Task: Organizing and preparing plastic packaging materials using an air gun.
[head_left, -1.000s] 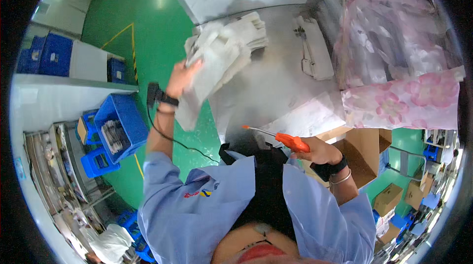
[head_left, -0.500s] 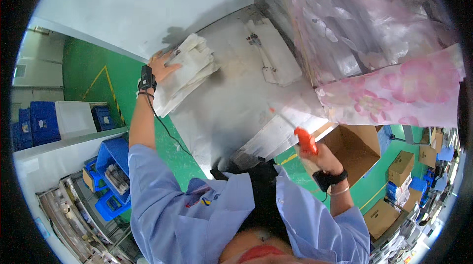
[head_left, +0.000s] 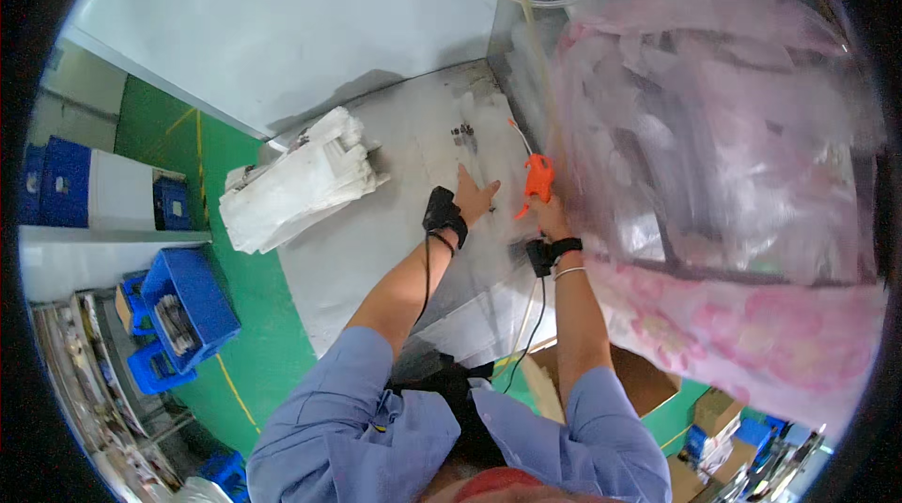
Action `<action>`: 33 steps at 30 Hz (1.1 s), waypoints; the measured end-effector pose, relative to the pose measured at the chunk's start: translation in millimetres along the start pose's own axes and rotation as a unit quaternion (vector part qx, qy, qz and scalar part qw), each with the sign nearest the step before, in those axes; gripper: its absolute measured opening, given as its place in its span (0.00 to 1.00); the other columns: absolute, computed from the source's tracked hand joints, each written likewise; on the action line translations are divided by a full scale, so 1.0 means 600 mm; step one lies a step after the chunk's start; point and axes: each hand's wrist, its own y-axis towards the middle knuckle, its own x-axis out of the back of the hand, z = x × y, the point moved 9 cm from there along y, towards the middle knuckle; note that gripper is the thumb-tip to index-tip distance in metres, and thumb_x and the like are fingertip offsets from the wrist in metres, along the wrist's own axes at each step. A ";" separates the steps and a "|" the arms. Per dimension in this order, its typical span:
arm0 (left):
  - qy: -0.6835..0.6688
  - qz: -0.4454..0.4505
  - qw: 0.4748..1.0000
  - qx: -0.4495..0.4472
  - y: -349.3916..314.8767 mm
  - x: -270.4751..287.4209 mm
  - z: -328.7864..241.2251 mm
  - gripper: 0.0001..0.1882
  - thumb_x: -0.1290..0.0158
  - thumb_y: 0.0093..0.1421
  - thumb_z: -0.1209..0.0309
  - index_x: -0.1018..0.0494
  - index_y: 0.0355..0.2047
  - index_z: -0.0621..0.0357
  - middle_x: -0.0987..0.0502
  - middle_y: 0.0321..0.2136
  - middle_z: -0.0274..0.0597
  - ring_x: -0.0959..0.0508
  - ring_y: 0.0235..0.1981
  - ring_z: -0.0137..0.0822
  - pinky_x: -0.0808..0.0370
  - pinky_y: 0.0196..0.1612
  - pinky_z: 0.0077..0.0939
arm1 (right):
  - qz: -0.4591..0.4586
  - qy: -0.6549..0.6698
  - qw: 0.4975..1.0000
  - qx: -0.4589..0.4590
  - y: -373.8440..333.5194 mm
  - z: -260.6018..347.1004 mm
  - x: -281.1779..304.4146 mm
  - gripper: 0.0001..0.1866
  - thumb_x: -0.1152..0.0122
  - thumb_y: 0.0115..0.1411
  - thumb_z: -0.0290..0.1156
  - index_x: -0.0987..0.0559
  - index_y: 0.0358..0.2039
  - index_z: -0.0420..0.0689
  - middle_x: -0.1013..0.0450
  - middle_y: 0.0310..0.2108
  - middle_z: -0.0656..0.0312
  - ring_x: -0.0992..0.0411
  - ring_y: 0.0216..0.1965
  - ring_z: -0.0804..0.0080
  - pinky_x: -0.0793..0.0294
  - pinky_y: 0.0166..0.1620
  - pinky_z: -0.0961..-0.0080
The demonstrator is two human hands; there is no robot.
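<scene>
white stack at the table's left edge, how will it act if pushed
The white stack would probably slide apart, its layers being uneven. Crumpled edges suggest it may flop. It seems to overhang the table, so pushing left might tip it.

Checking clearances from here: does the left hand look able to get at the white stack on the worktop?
Probably yes: only worktop shows between the left hand and the white stack; whether the hand touches anything is too blurred to tell.
</scene>
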 end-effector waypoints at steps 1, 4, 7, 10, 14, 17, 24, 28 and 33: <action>0.051 -0.013 0.998 0.024 0.014 0.009 0.009 0.50 0.42 0.53 0.54 0.56 0.61 0.79 0.38 0.54 0.73 0.35 0.56 0.59 0.35 0.56 0.40 | -0.005 -0.066 0.998 -0.007 0.006 0.003 -0.015 0.12 0.39 0.54 0.36 0.24 0.37 0.44 0.29 0.30 0.68 0.31 0.34 0.74 0.31 0.40 0.75; 0.132 -0.121 0.982 0.055 0.036 0.019 0.035 0.44 0.41 0.50 0.51 0.41 0.54 0.80 0.28 0.44 0.70 0.26 0.47 0.57 0.29 0.49 0.42 | 0.041 -0.070 0.992 -0.095 0.015 -0.012 -0.057 0.13 0.40 0.54 0.32 0.24 0.40 0.43 0.28 0.36 0.66 0.31 0.37 0.74 0.31 0.42 0.74; 0.070 -0.104 0.984 0.126 0.063 0.012 0.062 0.38 0.39 0.49 0.52 0.36 0.45 0.78 0.26 0.38 0.62 0.25 0.39 0.49 0.28 0.41 0.41 | 0.062 0.005 0.989 -0.137 0.005 -0.020 -0.059 0.14 0.38 0.53 0.31 0.24 0.41 0.42 0.28 0.37 0.67 0.31 0.38 0.73 0.32 0.43 0.74; -0.009 -0.076 0.976 0.206 0.088 0.038 0.078 0.31 0.36 0.47 0.52 0.29 0.32 0.76 0.23 0.28 0.51 0.23 0.26 0.37 0.26 0.28 0.38 | 0.030 0.090 0.989 -0.110 0.014 -0.006 -0.060 0.15 0.36 0.52 0.32 0.23 0.40 0.43 0.27 0.35 0.67 0.30 0.37 0.73 0.32 0.43 0.75; -0.121 -0.001 0.975 0.187 0.071 0.004 0.031 0.30 0.33 0.45 0.55 0.26 0.34 0.75 0.22 0.29 0.44 0.24 0.30 0.33 0.26 0.32 0.33 | 0.050 0.145 0.982 -0.109 0.028 -0.028 -0.043 0.14 0.34 0.50 0.33 0.22 0.38 0.43 0.27 0.34 0.68 0.29 0.35 0.74 0.32 0.42 0.75; -0.007 0.043 0.990 0.136 0.028 0.012 -0.036 0.26 0.38 0.50 0.54 0.24 0.34 0.70 0.21 0.27 0.51 0.20 0.29 0.39 0.25 0.31 0.37 | 0.063 0.135 0.975 -0.166 0.013 -0.040 -0.033 0.15 0.34 0.50 0.34 0.22 0.38 0.42 0.26 0.34 0.68 0.29 0.36 0.74 0.31 0.40 0.77; 0.087 0.091 0.992 0.031 -0.001 0.052 -0.009 0.27 0.39 0.52 0.58 0.30 0.46 0.66 0.21 0.35 0.51 0.21 0.35 0.43 0.25 0.39 0.35 | 0.074 0.242 0.958 -0.132 -0.082 -0.014 -0.087 0.15 0.38 0.55 0.36 0.22 0.41 0.41 0.27 0.34 0.68 0.29 0.32 0.77 0.31 0.37 0.81; 0.304 0.085 0.948 -0.026 -0.187 0.243 -0.053 0.26 0.46 0.56 0.55 0.34 0.47 0.62 0.23 0.33 0.58 0.23 0.37 0.58 0.28 0.40 0.45 | 0.102 0.067 0.982 -0.146 -0.213 0.025 -0.082 0.13 0.42 0.60 0.35 0.25 0.43 0.42 0.28 0.35 0.67 0.29 0.34 0.81 0.27 0.43 0.80; 0.443 0.034 0.896 -0.022 -0.360 0.414 -0.008 0.26 0.43 0.54 0.56 0.34 0.49 0.55 0.24 0.36 0.52 0.23 0.37 0.52 0.29 0.41 0.44 | 0.157 0.056 0.967 -0.192 -0.317 0.047 -0.128 0.19 0.47 0.64 0.44 0.24 0.42 0.38 0.31 0.27 0.68 0.32 0.27 0.82 0.24 0.36 0.77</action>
